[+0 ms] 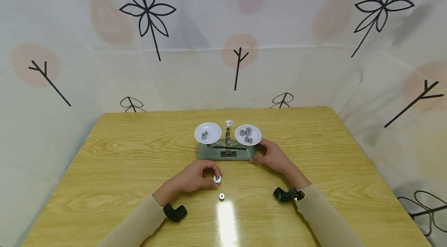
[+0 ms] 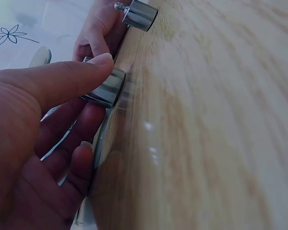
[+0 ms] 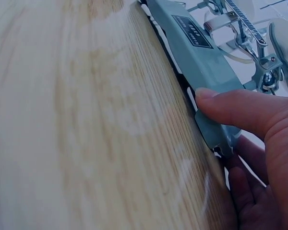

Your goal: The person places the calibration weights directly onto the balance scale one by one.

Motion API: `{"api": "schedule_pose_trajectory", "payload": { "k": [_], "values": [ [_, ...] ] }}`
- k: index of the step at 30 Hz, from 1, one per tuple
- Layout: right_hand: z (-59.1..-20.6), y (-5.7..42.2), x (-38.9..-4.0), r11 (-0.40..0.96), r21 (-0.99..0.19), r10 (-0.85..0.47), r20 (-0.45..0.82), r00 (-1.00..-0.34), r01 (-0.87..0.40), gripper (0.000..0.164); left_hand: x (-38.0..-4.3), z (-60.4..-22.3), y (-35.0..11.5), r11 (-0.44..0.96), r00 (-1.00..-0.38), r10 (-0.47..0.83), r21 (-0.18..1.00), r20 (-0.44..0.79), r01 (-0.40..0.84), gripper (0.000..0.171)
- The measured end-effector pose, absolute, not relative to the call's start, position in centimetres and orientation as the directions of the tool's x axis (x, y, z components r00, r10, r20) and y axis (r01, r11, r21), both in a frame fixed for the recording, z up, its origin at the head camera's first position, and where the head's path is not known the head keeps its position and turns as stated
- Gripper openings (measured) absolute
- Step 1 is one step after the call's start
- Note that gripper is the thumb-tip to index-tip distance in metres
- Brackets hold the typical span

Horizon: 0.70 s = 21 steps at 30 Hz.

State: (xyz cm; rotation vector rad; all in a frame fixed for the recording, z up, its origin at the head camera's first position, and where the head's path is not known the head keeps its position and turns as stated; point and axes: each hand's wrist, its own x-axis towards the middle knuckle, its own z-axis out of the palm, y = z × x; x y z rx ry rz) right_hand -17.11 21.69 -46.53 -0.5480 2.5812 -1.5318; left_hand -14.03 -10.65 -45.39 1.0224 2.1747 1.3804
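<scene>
A balance scale with a grey-green base stands on the wooden table. My left hand pinches a shiny metal weight between thumb and fingers, low over the tabletop in front of the base. A second metal weight with a knob stands on the table nearer to me. My right hand holds the right end of the base; in the right wrist view its thumb presses on the front face, with the other fingers around the end, partly hidden.
The white left pan bears two small weights. On the white right pan sit several weights. A patterned cloth hangs behind the table's back edge. A wrist camera is strapped on each arm.
</scene>
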Motion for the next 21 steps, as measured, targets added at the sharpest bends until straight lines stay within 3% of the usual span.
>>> {"api": "schedule_pose_trajectory", "payload": {
  "k": [21],
  "values": [
    [-46.59, 21.69, -17.11, 0.455, -0.862, -0.331, 0.07, -0.941, -0.224, 0.074, -13.97, -44.95, -11.55, 0.304, -0.705, 0.706, 0.87, 0.068, 0.388, 0.02]
  ]
}}
